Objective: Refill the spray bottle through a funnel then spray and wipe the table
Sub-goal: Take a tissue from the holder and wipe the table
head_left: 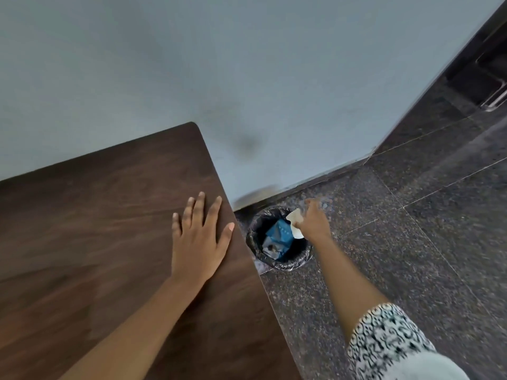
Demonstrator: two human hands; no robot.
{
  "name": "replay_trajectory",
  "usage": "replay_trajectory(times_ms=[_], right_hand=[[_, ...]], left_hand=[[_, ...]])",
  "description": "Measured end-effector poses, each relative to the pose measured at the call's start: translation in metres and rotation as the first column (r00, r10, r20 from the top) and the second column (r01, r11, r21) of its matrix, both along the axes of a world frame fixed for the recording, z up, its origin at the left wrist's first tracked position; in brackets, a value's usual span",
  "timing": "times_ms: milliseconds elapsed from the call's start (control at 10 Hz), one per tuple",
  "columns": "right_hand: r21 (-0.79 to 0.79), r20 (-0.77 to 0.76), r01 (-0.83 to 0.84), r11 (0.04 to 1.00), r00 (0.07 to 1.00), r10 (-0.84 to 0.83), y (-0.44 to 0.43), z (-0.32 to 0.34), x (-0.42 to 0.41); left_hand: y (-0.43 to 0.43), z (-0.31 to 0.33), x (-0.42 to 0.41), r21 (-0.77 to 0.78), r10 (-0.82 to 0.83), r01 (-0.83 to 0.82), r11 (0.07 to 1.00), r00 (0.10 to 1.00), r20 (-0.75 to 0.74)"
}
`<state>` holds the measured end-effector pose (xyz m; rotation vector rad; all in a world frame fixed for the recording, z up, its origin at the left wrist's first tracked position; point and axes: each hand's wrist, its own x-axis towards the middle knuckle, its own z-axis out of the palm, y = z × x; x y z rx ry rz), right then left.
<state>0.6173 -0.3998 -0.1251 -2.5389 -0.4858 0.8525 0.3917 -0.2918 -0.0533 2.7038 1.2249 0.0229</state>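
My left hand [199,237] lies flat with spread fingers on the dark wooden table [96,229], near its right edge. My right hand [314,220] reaches down past the table and holds a crumpled white tissue [295,223] over the rim of a small bin [278,239] lined with a black bag. Blue packaging [279,235] lies inside the bin. No spray bottle or funnel is in view.
The bin stands on the speckled dark stone floor [411,242] beside the table's corner, close to the pale grey wall [247,64]. A dark doorway or frame [482,64] is at the upper right.
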Motion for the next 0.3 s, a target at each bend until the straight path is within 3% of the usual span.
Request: replay_trajectory(times_ms=[100, 200, 300], right_hand=[[-0.059, -0.061, 0.017, 0.998, 0.998, -0.021, -0.001, -0.019, 0.004], [-0.002, -0.044, 0.125, 0.992, 0.991, -0.125, -0.005, 0.001, -0.001], [0.242, 0.014, 0.169, 0.956, 0.984, -0.177, -0.004, 0.058, -0.032]], left_hand=[[-0.002, -0.003, 0.001, 0.007, 0.004, -0.004, 1.000, 1.000, 0.022], [0.003, 0.004, -0.001, -0.116, 0.023, -0.013, 0.993, 0.996, 0.086], [0.007, 0.023, -0.011, -0.230, 0.016, 0.001, 0.973, 0.997, 0.073]])
